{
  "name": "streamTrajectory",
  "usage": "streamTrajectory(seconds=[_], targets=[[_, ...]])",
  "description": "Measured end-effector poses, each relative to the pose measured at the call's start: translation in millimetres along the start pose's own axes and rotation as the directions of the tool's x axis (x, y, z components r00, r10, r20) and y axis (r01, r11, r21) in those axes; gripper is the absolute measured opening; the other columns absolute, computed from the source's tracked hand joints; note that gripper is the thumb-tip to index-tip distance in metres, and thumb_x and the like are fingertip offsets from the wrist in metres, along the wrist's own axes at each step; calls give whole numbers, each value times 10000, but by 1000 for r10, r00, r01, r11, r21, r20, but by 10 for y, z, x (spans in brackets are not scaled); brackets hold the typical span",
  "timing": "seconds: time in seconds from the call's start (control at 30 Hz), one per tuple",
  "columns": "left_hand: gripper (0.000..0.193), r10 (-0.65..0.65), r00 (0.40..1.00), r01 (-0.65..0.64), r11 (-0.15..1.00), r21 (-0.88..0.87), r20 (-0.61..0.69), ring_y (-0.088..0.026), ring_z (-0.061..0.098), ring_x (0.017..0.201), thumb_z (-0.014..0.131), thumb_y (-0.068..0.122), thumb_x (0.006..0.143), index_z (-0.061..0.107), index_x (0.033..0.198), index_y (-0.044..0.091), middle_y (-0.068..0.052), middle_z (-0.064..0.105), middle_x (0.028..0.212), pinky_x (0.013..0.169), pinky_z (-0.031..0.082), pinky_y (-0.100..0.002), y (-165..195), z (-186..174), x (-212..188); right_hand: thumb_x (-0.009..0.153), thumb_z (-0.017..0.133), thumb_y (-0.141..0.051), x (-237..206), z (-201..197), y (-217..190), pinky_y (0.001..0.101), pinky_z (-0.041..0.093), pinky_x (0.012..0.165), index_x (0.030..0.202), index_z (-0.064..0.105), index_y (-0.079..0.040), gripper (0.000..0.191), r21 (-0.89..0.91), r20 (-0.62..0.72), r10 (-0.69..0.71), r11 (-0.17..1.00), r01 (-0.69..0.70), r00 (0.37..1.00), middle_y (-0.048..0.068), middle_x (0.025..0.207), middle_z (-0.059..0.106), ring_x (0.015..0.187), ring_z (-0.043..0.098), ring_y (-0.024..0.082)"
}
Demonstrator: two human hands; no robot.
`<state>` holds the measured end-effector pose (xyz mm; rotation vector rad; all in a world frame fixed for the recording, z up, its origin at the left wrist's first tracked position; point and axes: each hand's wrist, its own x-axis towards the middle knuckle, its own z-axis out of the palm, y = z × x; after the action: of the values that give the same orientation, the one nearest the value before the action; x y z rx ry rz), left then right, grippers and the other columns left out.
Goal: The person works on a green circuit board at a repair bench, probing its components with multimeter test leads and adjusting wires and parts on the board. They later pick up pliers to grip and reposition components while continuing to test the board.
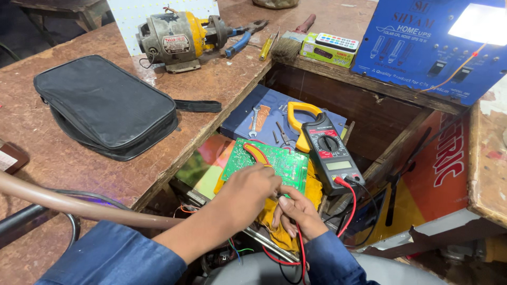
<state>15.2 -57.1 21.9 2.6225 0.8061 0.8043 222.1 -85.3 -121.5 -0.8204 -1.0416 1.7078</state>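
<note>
A green circuit board (266,163) is seen lying flat on a yellow cloth (274,211) in a sunken opening beside a worn wooden desk (68,158). The left hand (248,192) is laid over the near edge of the board, its grip clenched on a tool with red and yellow handles (257,154) that juts out across the board. The right hand (298,211) is held just beside the left, below the board's near right corner, its fingers pinched on a thin probe; the tip is hidden between the two hands. Red and black test leads (349,203) are seen running from a black and yellow clamp meter (327,150), which is propped just to the right of the board and touches its edge. Behind the board, a small spanner (254,122) and loose bits of hardware are scattered on a blue panel (248,119). On the desk to the left, a black zipped pouch (108,108) is laid flat, and beyond it a small grey and yellow electric motor (177,39), blue-handled pliers (243,37) and a brush (293,39) are seen. A blue power unit (422,47) with a bright lit panel is set at the upper right.
</note>
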Motion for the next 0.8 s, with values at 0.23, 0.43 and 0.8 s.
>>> streamTrajectory(seconds=[0.23,0.43,0.8], targets=[[108,-354,934,356,929,-102,40,-368,688,857,612,-38,765,695,827,-9,-183,696,840,743,539,-465,-69,-73,121,1057,509,-251,91,94,39,218,330,405,1212,597,21,326,91,-29,-67,993,70,997,199,810,699,381,414,92],[149,-331,942,334,938,-87,51,-376,665,847,617,-30,739,737,817,12,-186,715,794,795,545,-477,-177,-47,137,1050,489,-234,79,157,-54,236,250,365,1083,611,31,294,48,-80,45,998,-42,996,174,739,673,331,314,87],[186,-227,974,228,972,-54,23,-365,676,918,584,-40,744,732,833,28,-151,720,862,803,533,-477,-304,44,107,1048,498,-222,83,-82,112,247,280,377,1024,599,46,287,42,-75,34,999,-31,997,102,628,565,338,311,80]])
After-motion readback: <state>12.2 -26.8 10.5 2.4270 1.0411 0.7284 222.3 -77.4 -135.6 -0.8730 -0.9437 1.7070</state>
